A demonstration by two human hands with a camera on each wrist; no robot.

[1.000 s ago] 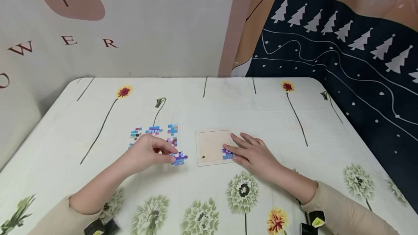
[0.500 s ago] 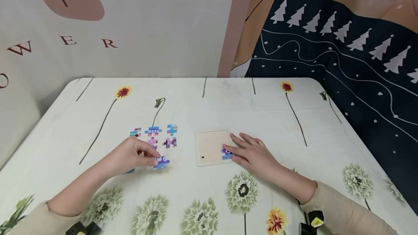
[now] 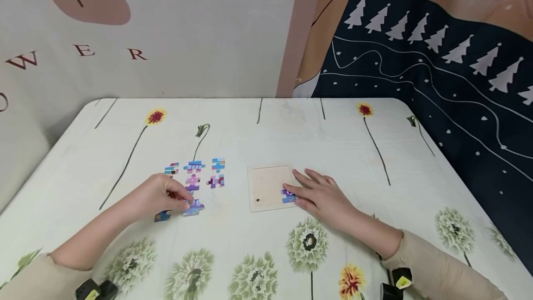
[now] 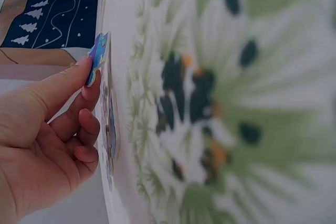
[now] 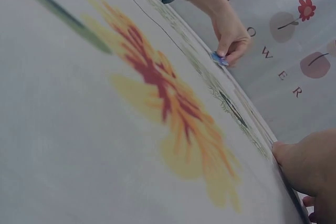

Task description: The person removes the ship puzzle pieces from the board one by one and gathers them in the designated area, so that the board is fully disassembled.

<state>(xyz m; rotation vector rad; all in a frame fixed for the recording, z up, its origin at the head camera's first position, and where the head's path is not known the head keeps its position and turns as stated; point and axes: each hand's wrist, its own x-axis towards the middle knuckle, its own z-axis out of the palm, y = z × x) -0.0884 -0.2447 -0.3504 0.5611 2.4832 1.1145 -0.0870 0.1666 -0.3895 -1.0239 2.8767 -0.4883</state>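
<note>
My left hand [image 3: 160, 196] pinches a blue and purple jigsaw piece [image 3: 195, 207] between thumb and fingers, low over the tablecloth. The left wrist view shows this jigsaw piece [image 4: 98, 56] edge-on, tilted up from the cloth. Around that hand lie several loose jigsaw pieces [image 3: 194, 166], some partly hidden behind it. My right hand [image 3: 322, 198] rests with spread fingers on the right side of a square wooden puzzle tray [image 3: 268, 182]. Its fingertips touch or lie just over a purple and blue piece [image 3: 287, 196] in the tray's lower right corner.
A white flowered tablecloth [image 3: 250, 240] covers the table. Behind stands a pale wall hanging with letters [image 3: 187, 36]; a dark cloth with white trees [image 3: 416, 68] hangs at the right.
My left hand has moved left, away from the tray, carrying the pinched piece toward the loose pieces. My right hand has stayed on the tray.
</note>
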